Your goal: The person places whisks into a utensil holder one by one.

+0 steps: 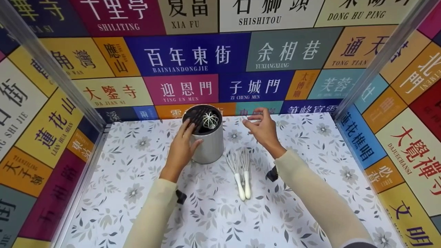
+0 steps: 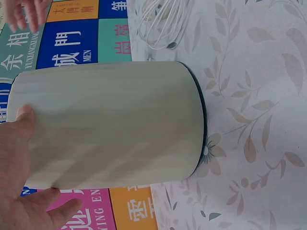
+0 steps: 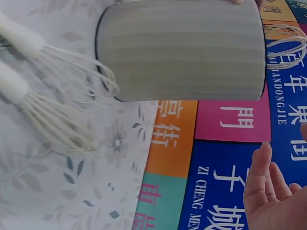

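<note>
A light grey cylindrical utensil holder (image 1: 208, 150) with a dark slotted top stands upright on the table. A whisk (image 1: 210, 120) stands in it, wire head up, handle hidden inside. My left hand (image 1: 181, 148) is at the holder's left side, fingers extended at the rim. Its thumb (image 2: 26, 117) lies against the holder's wall in the left wrist view. My right hand (image 1: 263, 129) is raised to the right of the holder, fingers loosely bent and holding nothing. Two whisks with white handles (image 1: 243, 186) lie side by side near it, wires pointing toward the back.
The table (image 1: 137, 213) has a white cover with grey leaves and flowers. Behind it rises a wall (image 1: 186, 57) of coloured panels with lettering. Similar panels line both sides, and clear upright edges (image 1: 379, 57) stand at the back corners.
</note>
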`<action>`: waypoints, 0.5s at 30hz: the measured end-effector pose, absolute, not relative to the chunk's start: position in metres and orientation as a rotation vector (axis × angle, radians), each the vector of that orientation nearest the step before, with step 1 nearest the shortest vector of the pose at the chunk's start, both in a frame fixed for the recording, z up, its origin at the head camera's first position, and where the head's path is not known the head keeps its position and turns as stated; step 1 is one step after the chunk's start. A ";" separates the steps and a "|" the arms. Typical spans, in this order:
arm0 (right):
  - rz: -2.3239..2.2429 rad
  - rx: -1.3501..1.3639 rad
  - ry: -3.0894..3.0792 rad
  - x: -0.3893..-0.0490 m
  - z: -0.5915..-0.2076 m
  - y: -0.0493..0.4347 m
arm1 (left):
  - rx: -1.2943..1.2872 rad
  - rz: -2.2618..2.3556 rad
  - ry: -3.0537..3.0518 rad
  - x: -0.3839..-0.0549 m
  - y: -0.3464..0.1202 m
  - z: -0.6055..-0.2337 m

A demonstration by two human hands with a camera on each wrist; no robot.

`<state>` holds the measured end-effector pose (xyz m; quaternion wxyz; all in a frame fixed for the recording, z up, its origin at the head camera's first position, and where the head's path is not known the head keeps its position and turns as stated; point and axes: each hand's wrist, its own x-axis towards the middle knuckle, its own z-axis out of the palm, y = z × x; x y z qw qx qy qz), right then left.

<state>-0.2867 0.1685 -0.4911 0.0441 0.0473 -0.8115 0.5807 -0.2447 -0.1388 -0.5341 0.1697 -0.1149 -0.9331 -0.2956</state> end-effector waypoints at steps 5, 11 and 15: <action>1.677 0.102 -2.582 -0.278 -0.511 0.179 | -0.326 -0.836 -2.651 -0.245 -0.140 -0.535; 1.556 0.088 -2.694 -0.265 -0.533 0.186 | -0.315 -0.840 -2.663 -0.244 -0.139 -0.534; 1.457 0.109 -2.761 -0.254 -0.547 0.190 | -0.309 -0.822 -2.681 -0.243 -0.139 -0.533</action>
